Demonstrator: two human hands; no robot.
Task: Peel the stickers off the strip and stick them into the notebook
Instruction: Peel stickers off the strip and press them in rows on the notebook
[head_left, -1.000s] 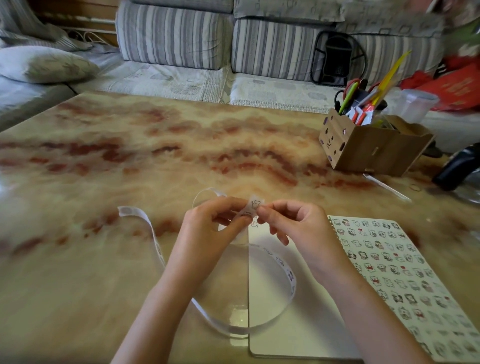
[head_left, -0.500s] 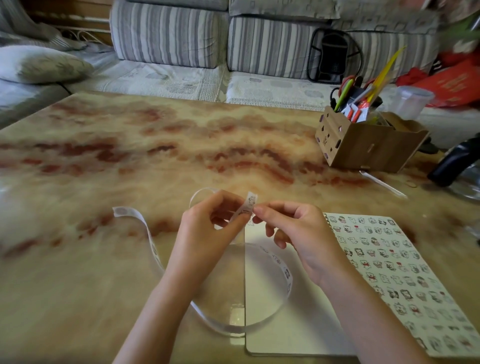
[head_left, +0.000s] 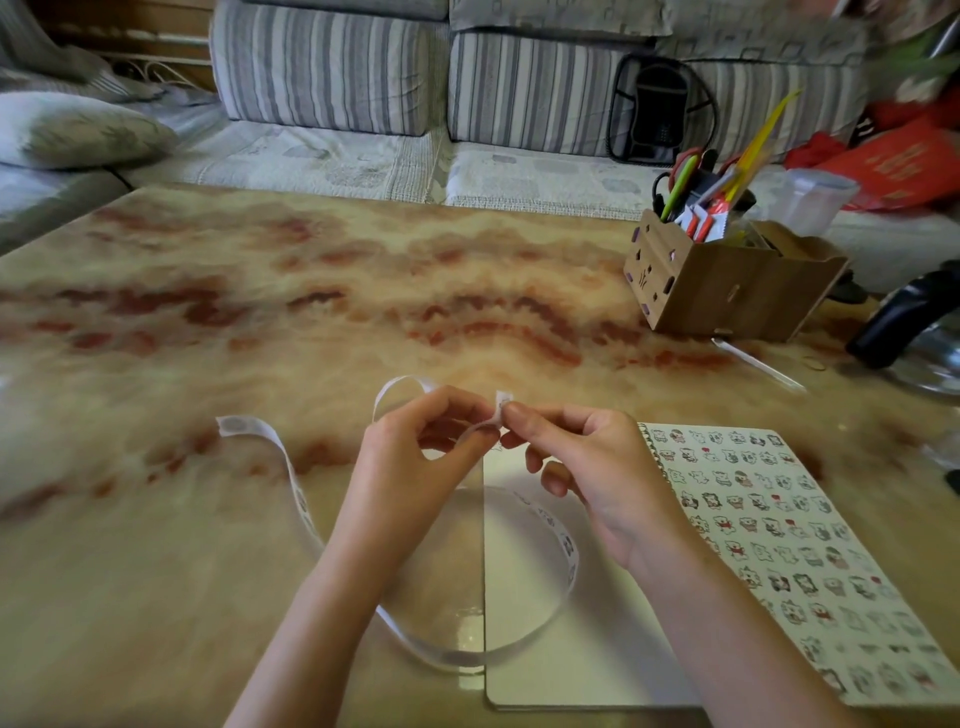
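A long white strip (head_left: 298, 493) of small stickers loops loosely over the marbled table (head_left: 260, 312) and across the blank left page of an open notebook (head_left: 597, 649). Its near end is lifted in the air just above the notebook's top left corner.

The left hand (head_left: 410, 467) pinches the strip between thumb and forefinger just below that end. The right hand (head_left: 587, 467) meets it fingertip to fingertip, thumb and forefinger nipping a small upright tab, seemingly a sticker (head_left: 503, 402). Its other fingers are loosely curled.

The notebook's right page is already covered in rows of stickers.

To peel cleanly, the left hand should likely hold the backing taut and bent away while the right lifts one corner slowly, so the sticker does not tear or curl.

A cardboard pen box (head_left: 727, 291) stands well apart at the far right, and a striped sofa (head_left: 332, 67) sits beyond.
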